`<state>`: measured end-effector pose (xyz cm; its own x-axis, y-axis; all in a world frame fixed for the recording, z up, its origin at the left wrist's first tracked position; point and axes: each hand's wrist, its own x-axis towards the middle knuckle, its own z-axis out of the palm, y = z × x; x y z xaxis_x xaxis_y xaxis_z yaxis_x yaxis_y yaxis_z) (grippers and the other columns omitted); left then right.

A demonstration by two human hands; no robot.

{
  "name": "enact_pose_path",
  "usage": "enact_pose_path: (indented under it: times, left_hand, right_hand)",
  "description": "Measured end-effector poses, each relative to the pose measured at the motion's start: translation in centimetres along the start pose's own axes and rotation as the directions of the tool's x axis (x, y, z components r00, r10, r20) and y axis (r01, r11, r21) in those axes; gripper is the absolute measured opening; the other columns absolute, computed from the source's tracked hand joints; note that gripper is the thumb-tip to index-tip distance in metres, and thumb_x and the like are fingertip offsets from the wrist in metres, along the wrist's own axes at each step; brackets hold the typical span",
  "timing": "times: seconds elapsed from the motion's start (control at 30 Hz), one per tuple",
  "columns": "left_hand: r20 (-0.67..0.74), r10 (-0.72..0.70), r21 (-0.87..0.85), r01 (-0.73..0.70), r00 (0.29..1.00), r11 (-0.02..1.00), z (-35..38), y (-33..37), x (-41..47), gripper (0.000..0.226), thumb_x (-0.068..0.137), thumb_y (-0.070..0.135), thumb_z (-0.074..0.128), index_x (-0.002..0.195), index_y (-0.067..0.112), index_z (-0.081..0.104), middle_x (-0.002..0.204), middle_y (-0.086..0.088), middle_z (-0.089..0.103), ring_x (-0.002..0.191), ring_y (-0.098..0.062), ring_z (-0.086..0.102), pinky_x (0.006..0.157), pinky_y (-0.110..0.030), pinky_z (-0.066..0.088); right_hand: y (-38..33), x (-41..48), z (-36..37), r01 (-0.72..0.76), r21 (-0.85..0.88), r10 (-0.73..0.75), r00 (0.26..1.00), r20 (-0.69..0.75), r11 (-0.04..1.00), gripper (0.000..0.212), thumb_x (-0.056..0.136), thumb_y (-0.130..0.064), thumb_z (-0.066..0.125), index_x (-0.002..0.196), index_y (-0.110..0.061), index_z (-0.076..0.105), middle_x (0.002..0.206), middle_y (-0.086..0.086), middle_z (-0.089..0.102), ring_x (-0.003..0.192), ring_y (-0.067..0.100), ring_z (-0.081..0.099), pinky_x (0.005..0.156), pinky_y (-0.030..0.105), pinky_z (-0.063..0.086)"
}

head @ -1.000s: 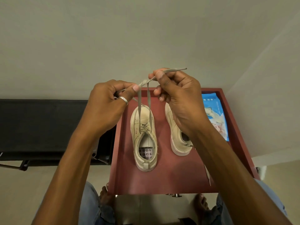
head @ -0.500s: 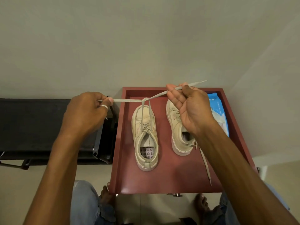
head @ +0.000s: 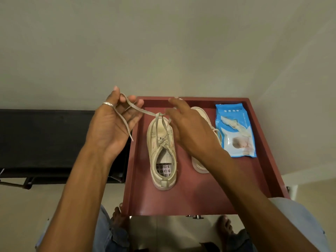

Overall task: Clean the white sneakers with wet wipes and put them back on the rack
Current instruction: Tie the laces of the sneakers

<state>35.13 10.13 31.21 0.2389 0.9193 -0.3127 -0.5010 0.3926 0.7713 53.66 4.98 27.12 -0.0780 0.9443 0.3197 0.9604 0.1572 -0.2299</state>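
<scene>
Two cream-white sneakers stand side by side on a red tray-like rack top [head: 183,200], toes pointing away from me. The left sneaker [head: 162,153] is fully visible, its laces pulled up off the toe. My left hand [head: 112,124] is raised palm-up at the tray's left edge with one grey lace end [head: 138,110] looped around its fingers. My right hand [head: 189,124] hovers over the toe of the left sneaker with fingers spread; whether it touches the other lace end is unclear. The right sneaker [head: 200,164] is mostly hidden under my right arm.
A blue pack of wet wipes [head: 235,130] lies flat on the right side of the tray. A black bench or shelf [head: 43,142] adjoins the tray on the left. A plain wall stands behind. My bare feet and jeans show below the tray.
The laces were stretched taut between both hands. Now my left hand has turned palm-up and wound the lace around its fingers, while my right hand has opened and moved left over the left sneaker.
</scene>
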Motion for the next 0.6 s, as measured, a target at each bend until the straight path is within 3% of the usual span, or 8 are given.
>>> enact_pose_path:
  times: [0.1,0.23,0.33,0.43,0.53,0.6]
  left_hand:
    - [0.023,0.048,-0.009,-0.047,0.999,0.999,-0.6,-0.1,0.4,0.03,0.105,0.035,0.053,0.08,0.019,0.059,0.077,0.005,0.06,0.071,-0.007,0.06,0.095,-0.038,0.058]
    - [0.001,0.146,0.183,-0.143,0.989,0.973,-0.7,-0.5,0.8,0.027,0.106,0.031,0.052,0.088,0.018,0.065,0.077,0.007,0.056,0.061,-0.004,0.046,0.074,-0.024,0.053]
    - [0.008,0.215,0.401,-0.2,0.976,0.894,-0.6,-1.1,0.8,0.027,0.106,0.029,0.054,0.087,0.019,0.07,0.075,0.009,0.06,0.061,-0.003,0.045,0.063,-0.021,0.043]
    - [0.034,0.279,0.62,-0.239,0.96,0.747,-0.7,-1.5,0.7,0.029,0.104,0.037,0.056,0.083,0.029,0.073,0.081,0.015,0.066,0.071,0.0,0.053,0.069,-0.022,0.043]
    - [0.102,0.318,0.807,-0.265,0.943,0.527,-1.0,-1.9,0.5,0.027,0.103,0.042,0.056,0.09,0.029,0.074,0.096,0.013,0.071,0.089,0.001,0.062,0.079,-0.022,0.047]
    - [0.19,0.318,0.884,-0.303,0.929,0.356,-1.5,-2.2,0.7,0.027,0.102,0.042,0.057,0.094,0.024,0.076,0.1,0.01,0.07,0.092,-0.001,0.063,0.08,-0.023,0.049]
  right_hand:
    - [0.5,0.0,0.1,0.061,-0.085,-0.061,0.998,0.001,0.994,0.022,0.076,0.006,0.069,0.093,-0.008,0.068,0.088,0.009,0.06,0.077,0.029,0.058,0.061,0.04,0.05]
    - [0.4,0.1,-1.0,0.055,-0.031,-0.056,0.997,-0.054,0.998,0.019,0.081,0.002,0.066,0.095,-0.009,0.071,0.086,0.006,0.061,0.076,0.024,0.057,0.06,0.036,0.049]
    - [0.4,0.0,-1.3,0.049,-0.01,-0.049,0.997,-0.061,0.999,0.017,0.083,-0.002,0.061,0.095,-0.01,0.071,0.085,0.004,0.061,0.077,0.021,0.055,0.061,0.035,0.049]
    - [1.0,-0.3,-1.1,0.011,-0.037,-0.012,1.0,-0.025,0.999,0.014,0.08,-0.007,0.061,0.09,-0.013,0.07,0.081,0.001,0.058,0.072,0.019,0.053,0.059,0.035,0.047]
    - [1.4,-0.6,-1.3,-0.022,-0.038,0.024,0.999,0.036,0.999,0.007,0.079,-0.01,0.058,0.079,-0.013,0.065,0.074,0.0,0.052,0.065,0.019,0.049,0.054,0.035,0.045]
    - [1.8,-0.8,-1.3,-0.043,-0.041,0.046,0.996,0.074,0.998,0.011,0.08,-0.016,0.052,0.073,-0.012,0.059,0.071,0.0,0.048,0.063,0.02,0.047,0.053,0.035,0.044]
